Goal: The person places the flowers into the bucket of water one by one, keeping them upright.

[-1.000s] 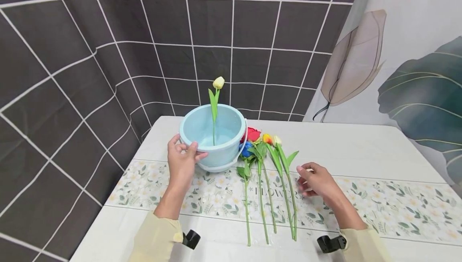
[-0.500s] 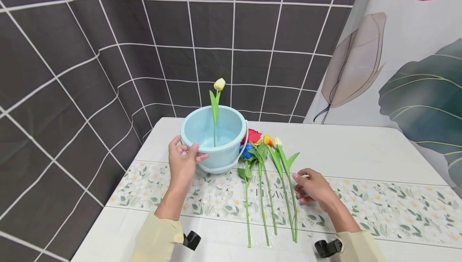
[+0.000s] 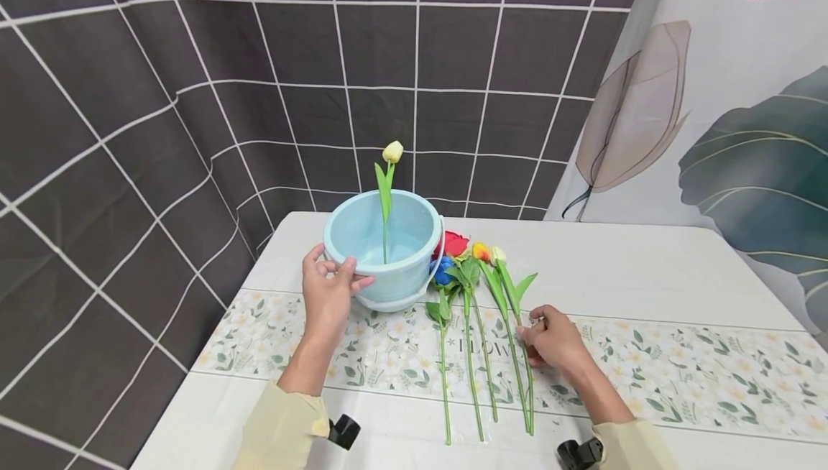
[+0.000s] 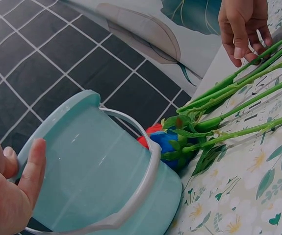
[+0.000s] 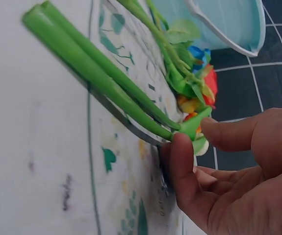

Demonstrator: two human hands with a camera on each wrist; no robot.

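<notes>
My left hand (image 3: 327, 299) grips the near-left rim of a light blue bucket (image 3: 391, 284), thumb over the edge and fingers outside. A pale yellow tulip (image 3: 392, 152) stands upright in the bucket. At the table's middle, my right hand (image 3: 555, 341) reaches the stem of a white tulip (image 3: 497, 254) lying flat. In the right wrist view its thumb and index finger are parted, with the index fingertip (image 5: 181, 147) at the green stems (image 5: 106, 81). Beside it lie an orange-yellow tulip (image 3: 480, 251), a red rose (image 3: 455, 243) and a blue flower (image 3: 443, 269).
The flowers lie on a white table (image 3: 621, 261) with a floral printed band (image 3: 698, 362), heads close against the bucket's right side. The bucket's white handle (image 3: 440, 258) hangs on that side. A dark gridded backdrop (image 3: 453, 125) stands behind the table.
My right hand has moved left from beside the flowers to the white tulip's stem. My left hand and the bucket stay in place.
</notes>
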